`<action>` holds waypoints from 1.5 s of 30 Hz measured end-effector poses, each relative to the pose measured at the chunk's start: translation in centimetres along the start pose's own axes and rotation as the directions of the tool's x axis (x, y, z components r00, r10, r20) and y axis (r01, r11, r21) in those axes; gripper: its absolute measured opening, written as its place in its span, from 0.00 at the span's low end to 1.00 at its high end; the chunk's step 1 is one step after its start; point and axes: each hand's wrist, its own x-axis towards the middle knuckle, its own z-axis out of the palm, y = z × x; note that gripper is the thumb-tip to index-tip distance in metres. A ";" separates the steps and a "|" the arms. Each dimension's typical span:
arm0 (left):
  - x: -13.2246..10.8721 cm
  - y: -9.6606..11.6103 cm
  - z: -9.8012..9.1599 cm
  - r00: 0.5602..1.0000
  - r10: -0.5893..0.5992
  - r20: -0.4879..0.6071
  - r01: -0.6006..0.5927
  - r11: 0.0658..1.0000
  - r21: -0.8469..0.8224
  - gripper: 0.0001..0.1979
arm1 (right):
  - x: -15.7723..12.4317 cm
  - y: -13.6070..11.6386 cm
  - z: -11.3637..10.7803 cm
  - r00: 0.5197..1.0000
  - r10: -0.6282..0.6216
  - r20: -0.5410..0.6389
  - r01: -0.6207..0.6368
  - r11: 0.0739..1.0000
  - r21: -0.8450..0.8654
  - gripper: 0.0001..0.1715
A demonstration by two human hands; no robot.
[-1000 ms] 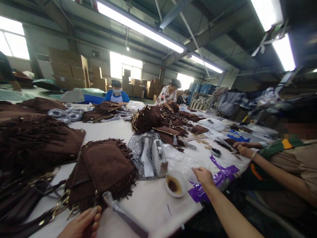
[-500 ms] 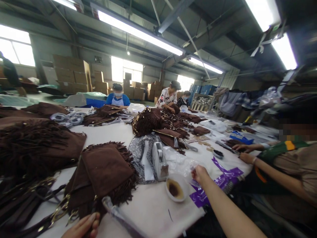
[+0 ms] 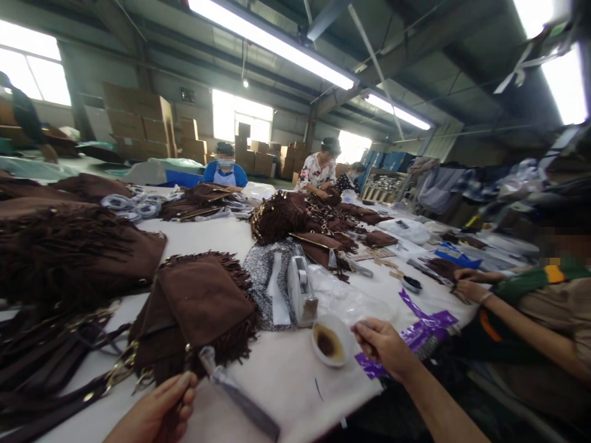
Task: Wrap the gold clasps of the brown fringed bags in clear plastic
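My left hand (image 3: 159, 406) is closed in a pinch at the lower edge of a brown suede-like fringed bag (image 3: 205, 301). A short dark strap with a small metal clasp (image 3: 188, 349) runs down into its fingertips. My right hand (image 3: 383, 347) hovers by the right rim of a white bowl (image 3: 316, 352) with dark brown liquid in it. Its fingers are pinched together, and whatever they hold is too small to make out. Between the hands lies a dark strap (image 3: 244, 397) wrapped in clear plastic.
Behind the bowl stand a tape dispenser (image 3: 301, 292) and a grey speckled cloth (image 3: 261, 277). Purple tape (image 3: 427, 329) sticks to the table edge. More fringed bags (image 3: 83, 246) are heaped at left. A co-worker's hands (image 3: 468, 286) work at right.
My right hand has turned and come down beside the bowl, away from the clear plastic. My left hand keeps its pinch at the bag. The whole view has shifted slightly.
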 end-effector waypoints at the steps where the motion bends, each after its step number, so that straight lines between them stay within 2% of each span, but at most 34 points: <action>1: -0.7 -0.1 0.4 1.000 0.011 0.029 -0.011 1.000 0.015 0.13 | -0.6 -0.7 2.0 0.993 0.005 0.117 -0.005 1.000 -0.005 0.22; 4: -2.5 -0.7 1.6 0.988 -0.009 0.151 0.001 0.999 0.054 0.13 | -2.1 -2.4 9.1 0.907 0.046 0.419 0.019 0.989 -0.149 0.20; 7: -3.8 -1.3 2.2 0.947 -0.032 0.319 0.019 0.999 0.046 0.11 | -3.5 -2.7 15.9 0.759 0.155 0.632 0.070 0.946 -0.316 0.12; 9: -4.2 -1.7 2.3 0.913 -0.002 0.407 0.001 1.000 0.002 0.10 | -4.0 -2.5 19.5 0.645 0.207 0.735 0.113 0.926 -0.361 0.09; 10: -4.2 -1.8 2.2 0.894 0.024 0.448 -0.018 1.000 -0.017 0.10 | -4.1 -2.3 20.8 0.604 0.220 0.766 0.133 0.920 -0.369 0.09; 12: -4.1 -2.3 1.9 0.848 0.066 0.526 -0.059 0.998 -0.030 0.12 | -3.9 -2.3 22.6 0.574 0.223 0.788 0.156 0.915 -0.373 0.11; 13: -3.9 -2.5 1.6 0.829 0.077 0.554 -0.079 0.997 -0.021 0.13 | -3.6 -2.4 23.0 0.583 0.218 0.782 0.157 0.915 -0.372 0.11; 15: -3.6 -3.0 1.2 0.817 0.084 0.571 -0.120 0.992 0.026 0.15 | -2.8 -2.8 23.3 0.641 0.197 0.742 0.168 0.907 -0.386 0.11; 19: -3.1 -3.8 1.3 0.876 0.101 0.472 -0.170 0.980 0.105 0.16 | -1.9 -3.0 22.8 0.810 0.126 0.573 0.178 0.877 -0.445 0.10; 22: -3.0 -4.7 2.3 0.909 0.142 0.392 -0.200 0.973 0.111 0.17 | -2.4 -1.9 22.8 0.912 0.004 0.410 0.128 0.947 -0.294 0.12; 24: -3.0 -5.3 3.0 0.923 0.158 0.352 -0.207 0.972 0.108 0.17 | -3.0 -0.6 23.1 0.952 -0.003 0.305 0.052 0.987 -0.153 0.14; 25: -2.9 -5.6 3.3 0.924 0.165 0.344 -0.208 0.974 0.091 0.17 | -3.3 0.1 23.2 0.959 0.013 0.284 0.009 0.997 -0.076 0.16; 27: -3.0 -5.9 3.7 0.921 0.165 0.352 -0.183 0.983 0.020 0.16 | -3.7 1.3 23.3 0.947 0.032 0.318 -0.064 0.994 0.091 0.20; 30: -3.2 -5.8 3.6 0.912 0.119 0.393 -0.075 0.989 -0.126 0.13 | -3.5 2.4 22.9 0.927 0.000 0.375 -0.101 0.963 0.250 0.25; 33: -3.5 -5.2 3.1 0.897 0.067 0.437 0.021 0.981 -0.194 0.10 | -2.6 2.4 22.6 0.932 0.017 0.363 -0.091 0.978 0.187 0.26; 37: -3.8 -4.9 2.8 0.884 0.040 0.466 0.057 0.979 -0.193 0.09 | -1.6 1.1 23.3 0.889 0.038 0.457 -0.102 0.988 0.117 0.25; 39: -3.9 -4.9 2.9 0.891 0.021 0.454 0.060 0.985 -0.162 0.09 | -1.4 0.5 24.0 0.893 0.033 0.448 -0.092 0.989 0.112 0.22; 41: -4.0 -4.9 2.8 0.900 0.012 0.436 0.029 0.996 -0.087 0.12 | -1.4 0.2 24.3 0.915 0.028 0.403 -0.066 0.995 0.081 0.19; 45: -4.1 -3.8 1.9 0.936 0.066 0.346 -0.128 0.979 0.159 0.18 | -1.8 0.5 23.6 0.959 -0.026 0.282 0.044 0.997 -0.060 0.18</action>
